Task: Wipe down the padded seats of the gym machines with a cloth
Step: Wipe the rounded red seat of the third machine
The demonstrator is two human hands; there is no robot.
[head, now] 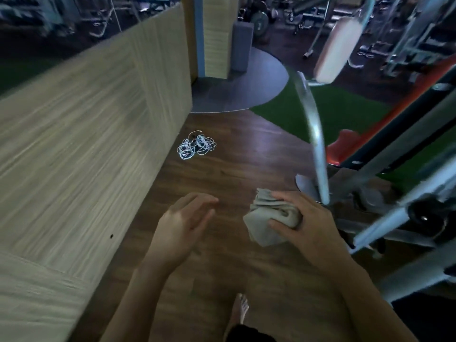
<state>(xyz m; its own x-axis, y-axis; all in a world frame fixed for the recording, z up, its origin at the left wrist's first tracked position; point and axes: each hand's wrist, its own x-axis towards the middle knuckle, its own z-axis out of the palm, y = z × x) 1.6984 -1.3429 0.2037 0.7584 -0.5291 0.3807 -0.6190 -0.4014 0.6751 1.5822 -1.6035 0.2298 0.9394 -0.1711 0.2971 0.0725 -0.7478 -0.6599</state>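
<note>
My right hand (306, 223) grips a crumpled beige cloth (266, 218) in front of me, above the wooden floor. A little to its left, my left hand (185, 223) is held out with fingers straight and holds nothing. A red padded seat (343, 146) belongs to the gym machine on the right, beyond a curved silver bar (315, 134). Higher up, a pale padded rest (335, 50) hangs on the machine's frame. Neither hand touches any pad. The whole view is blurred by motion.
A light wood-panel wall (81, 149) runs along the left. A coil of white cable (196, 145) lies on the dark wooden floor (241, 156). Grey machine frame bars (399, 211) crowd the right. Green turf (345, 107) and more machines lie beyond. My bare foot (240, 309) shows below.
</note>
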